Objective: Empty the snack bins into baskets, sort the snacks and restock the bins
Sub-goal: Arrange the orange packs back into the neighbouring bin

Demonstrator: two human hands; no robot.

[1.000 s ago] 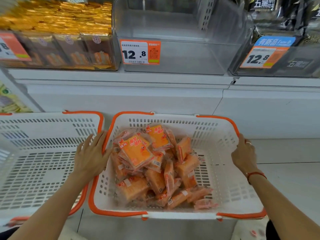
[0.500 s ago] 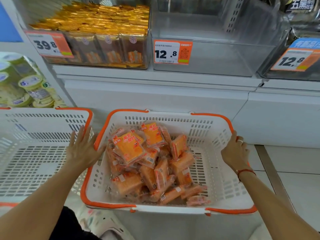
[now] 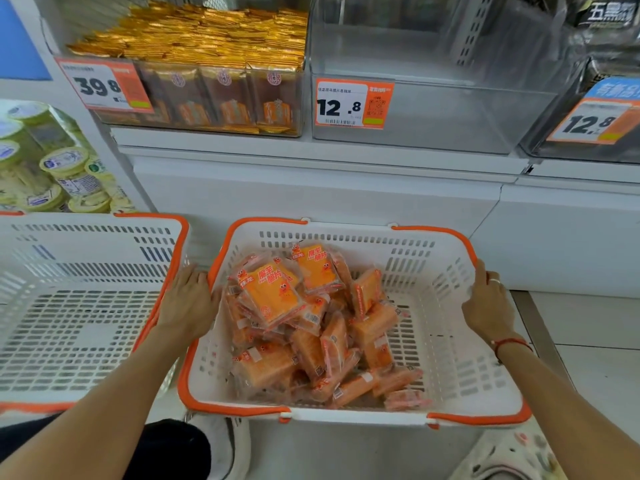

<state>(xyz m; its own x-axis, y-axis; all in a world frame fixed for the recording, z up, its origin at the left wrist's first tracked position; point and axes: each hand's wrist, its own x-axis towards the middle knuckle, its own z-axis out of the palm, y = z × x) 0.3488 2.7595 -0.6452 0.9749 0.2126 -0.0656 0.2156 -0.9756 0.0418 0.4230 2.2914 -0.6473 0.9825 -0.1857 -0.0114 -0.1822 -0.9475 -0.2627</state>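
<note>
A white basket with orange rim (image 3: pixel 471 358) sits on the floor in front of the shelf. A heap of several orange snack packets (image 3: pixel 273 292) fills its middle. My left hand (image 3: pixel 187 306) lies over its left rim, thumb inside and fingers down the outside. My right hand (image 3: pixel 485 306) grips the right rim with curled fingers. Directly above, the clear shelf bin (image 3: pixel 433 112) with the 12.8 price tag (image 3: pixel 353 103) holds nothing.
A second, empty white basket (image 3: pixel 86 306) stands to the left, a small gap away. On the shelf, a bin of gold packets (image 3: pixel 207 46) is on the left and a bin of dark packets (image 3: pixel 606 64) on the right. Stacked cups (image 3: pixel 52 168) stand far left.
The view has swung left and moved closer. A gap has opened between the filled basket and the empty one. Both hands have stayed on its rims, and the left fingers have closed together.
</note>
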